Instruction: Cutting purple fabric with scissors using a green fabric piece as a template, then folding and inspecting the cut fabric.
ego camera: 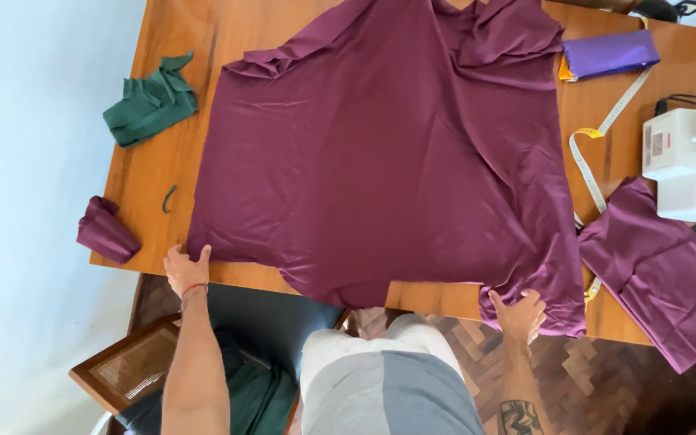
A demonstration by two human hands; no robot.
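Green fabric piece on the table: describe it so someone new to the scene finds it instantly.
Start at the wooden table and the big maroon cloth spread across it. Left of that cloth, near the table's far-left edge, lies the crumpled green fabric. It is the only green piece on the tabletop; the small bundle nearer the left hand is maroon.

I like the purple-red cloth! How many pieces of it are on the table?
3: the big spread piece, a small bundle at the table's left edge, and a folded piece at the right. More may be hidden underneath.

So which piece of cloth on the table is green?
The crumpled green cloth near the table's far left corner. All the other pieces, including the big spread one, are purple or maroon.
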